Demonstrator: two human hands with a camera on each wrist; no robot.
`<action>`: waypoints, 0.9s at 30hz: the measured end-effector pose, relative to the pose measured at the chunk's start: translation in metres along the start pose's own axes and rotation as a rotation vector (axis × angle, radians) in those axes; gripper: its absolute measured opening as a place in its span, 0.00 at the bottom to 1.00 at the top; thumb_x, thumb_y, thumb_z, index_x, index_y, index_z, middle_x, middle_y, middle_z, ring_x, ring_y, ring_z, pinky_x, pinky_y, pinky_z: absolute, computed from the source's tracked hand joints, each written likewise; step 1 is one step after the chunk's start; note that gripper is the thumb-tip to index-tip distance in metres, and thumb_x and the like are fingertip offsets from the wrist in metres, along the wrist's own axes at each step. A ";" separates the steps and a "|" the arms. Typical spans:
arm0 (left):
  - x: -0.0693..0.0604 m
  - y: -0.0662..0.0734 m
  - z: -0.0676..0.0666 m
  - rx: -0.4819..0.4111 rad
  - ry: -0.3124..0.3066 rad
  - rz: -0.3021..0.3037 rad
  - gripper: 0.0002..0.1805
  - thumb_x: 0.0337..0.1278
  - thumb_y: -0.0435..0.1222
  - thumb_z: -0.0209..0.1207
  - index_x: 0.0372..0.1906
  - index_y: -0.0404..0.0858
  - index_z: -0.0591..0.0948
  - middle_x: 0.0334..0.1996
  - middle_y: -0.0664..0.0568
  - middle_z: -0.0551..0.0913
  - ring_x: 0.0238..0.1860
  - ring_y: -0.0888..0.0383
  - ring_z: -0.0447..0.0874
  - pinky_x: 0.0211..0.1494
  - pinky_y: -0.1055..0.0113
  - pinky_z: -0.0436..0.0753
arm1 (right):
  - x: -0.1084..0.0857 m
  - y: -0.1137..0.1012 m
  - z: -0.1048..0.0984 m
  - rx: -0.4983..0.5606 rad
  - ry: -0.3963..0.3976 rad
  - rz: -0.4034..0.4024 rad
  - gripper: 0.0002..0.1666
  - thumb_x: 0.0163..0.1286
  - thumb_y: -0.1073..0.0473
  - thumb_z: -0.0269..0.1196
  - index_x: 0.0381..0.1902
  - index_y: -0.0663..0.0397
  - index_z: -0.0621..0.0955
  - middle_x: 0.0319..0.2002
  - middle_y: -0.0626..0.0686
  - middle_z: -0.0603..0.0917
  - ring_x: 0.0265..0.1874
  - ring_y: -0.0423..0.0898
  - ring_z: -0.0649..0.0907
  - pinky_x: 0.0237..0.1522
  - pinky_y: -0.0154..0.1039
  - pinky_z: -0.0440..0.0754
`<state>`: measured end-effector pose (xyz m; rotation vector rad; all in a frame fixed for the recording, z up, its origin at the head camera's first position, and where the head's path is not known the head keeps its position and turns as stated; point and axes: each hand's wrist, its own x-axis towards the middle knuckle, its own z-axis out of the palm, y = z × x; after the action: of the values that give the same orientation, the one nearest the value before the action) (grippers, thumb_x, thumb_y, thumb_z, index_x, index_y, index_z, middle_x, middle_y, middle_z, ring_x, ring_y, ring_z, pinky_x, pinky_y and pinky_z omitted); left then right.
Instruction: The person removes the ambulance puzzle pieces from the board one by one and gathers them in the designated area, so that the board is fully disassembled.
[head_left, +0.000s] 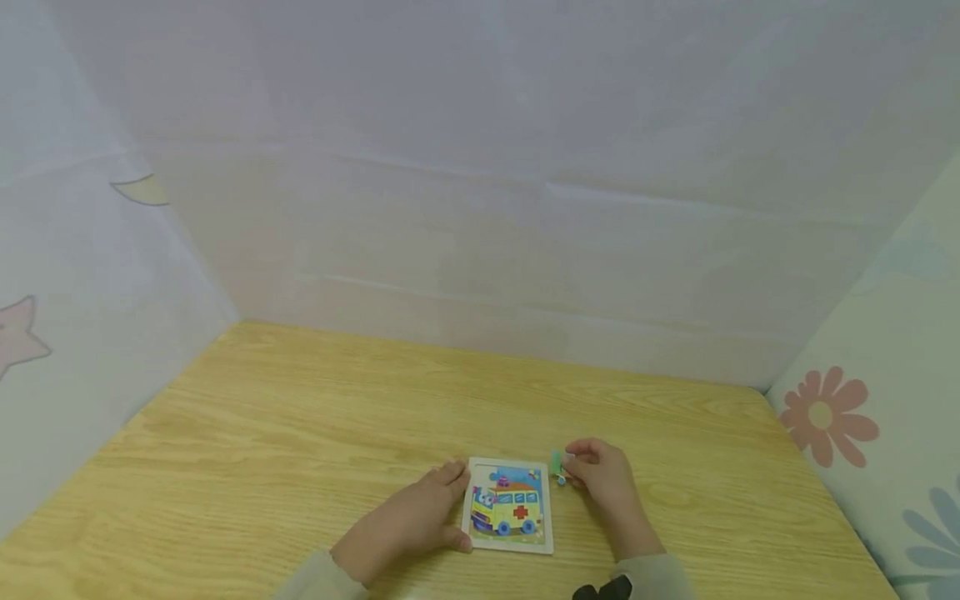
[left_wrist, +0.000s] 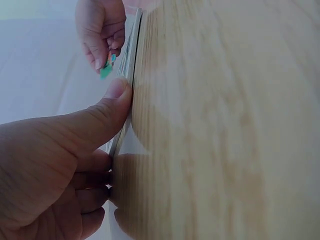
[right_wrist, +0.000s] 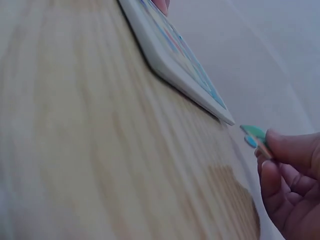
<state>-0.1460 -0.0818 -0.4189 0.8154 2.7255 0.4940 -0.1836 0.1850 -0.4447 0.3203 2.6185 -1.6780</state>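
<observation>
A jigsaw puzzle in a pale square frame [head_left: 509,547] lies flat on the wooden table, its picture a yellow ambulance with a red cross. Pale backing [head_left: 482,474] shows in the picture's upper left. My left hand [head_left: 416,517] holds the frame's left side, with the thumb at the near corner and the fingers toward the far one. Beside the far right corner, my right hand [head_left: 606,483] pinches a small green and blue puzzle piece [right_wrist: 256,134] between thumb and fingers. That piece is off the table, apart from the frame. In the left wrist view, the left thumb [left_wrist: 116,92] presses the frame's edge.
The light wooden table [head_left: 337,400] extends around the puzzle. A pale cloth wall [head_left: 480,250] stands behind it, with printed cloth walls at left and right; the right one bears a red flower [head_left: 825,414]. A dark object [head_left: 603,590] is by the right sleeve.
</observation>
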 end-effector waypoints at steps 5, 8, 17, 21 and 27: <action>-0.002 -0.001 0.001 -0.003 -0.012 0.004 0.49 0.41 0.56 0.64 0.66 0.30 0.63 0.69 0.39 0.58 0.68 0.41 0.57 0.68 0.49 0.61 | -0.002 0.000 -0.002 -0.075 0.008 -0.004 0.10 0.61 0.66 0.62 0.40 0.66 0.80 0.29 0.53 0.82 0.26 0.42 0.80 0.30 0.35 0.83; -0.002 -0.002 0.001 -0.004 -0.016 0.007 0.50 0.41 0.56 0.64 0.66 0.30 0.63 0.69 0.40 0.58 0.68 0.41 0.57 0.68 0.49 0.61 | -0.003 -0.001 -0.002 -0.144 0.024 -0.024 0.09 0.60 0.65 0.63 0.38 0.64 0.81 0.28 0.52 0.81 0.26 0.42 0.80 0.30 0.35 0.82; -0.001 -0.004 0.002 -0.002 -0.024 0.007 0.50 0.42 0.56 0.63 0.66 0.29 0.62 0.69 0.40 0.58 0.68 0.42 0.57 0.68 0.49 0.61 | -0.003 -0.004 -0.001 -0.357 0.066 -0.110 0.09 0.60 0.62 0.64 0.38 0.61 0.83 0.31 0.51 0.83 0.33 0.46 0.79 0.35 0.42 0.79; -0.001 -0.005 0.003 -0.018 -0.033 0.003 0.49 0.44 0.55 0.63 0.66 0.29 0.62 0.70 0.40 0.57 0.69 0.43 0.56 0.69 0.50 0.61 | -0.003 -0.003 -0.001 -0.370 0.077 -0.131 0.12 0.59 0.62 0.65 0.40 0.63 0.83 0.32 0.52 0.84 0.35 0.47 0.80 0.38 0.45 0.81; 0.000 -0.003 0.001 -0.025 -0.028 -0.005 0.49 0.44 0.55 0.63 0.67 0.30 0.62 0.70 0.41 0.57 0.69 0.42 0.55 0.69 0.49 0.61 | -0.003 -0.004 -0.003 -0.354 0.107 -0.109 0.14 0.60 0.61 0.64 0.42 0.65 0.81 0.36 0.56 0.84 0.39 0.51 0.81 0.41 0.47 0.81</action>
<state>-0.1472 -0.0843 -0.4214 0.8027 2.6896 0.5101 -0.1810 0.1856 -0.4400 0.2669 2.9896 -1.2136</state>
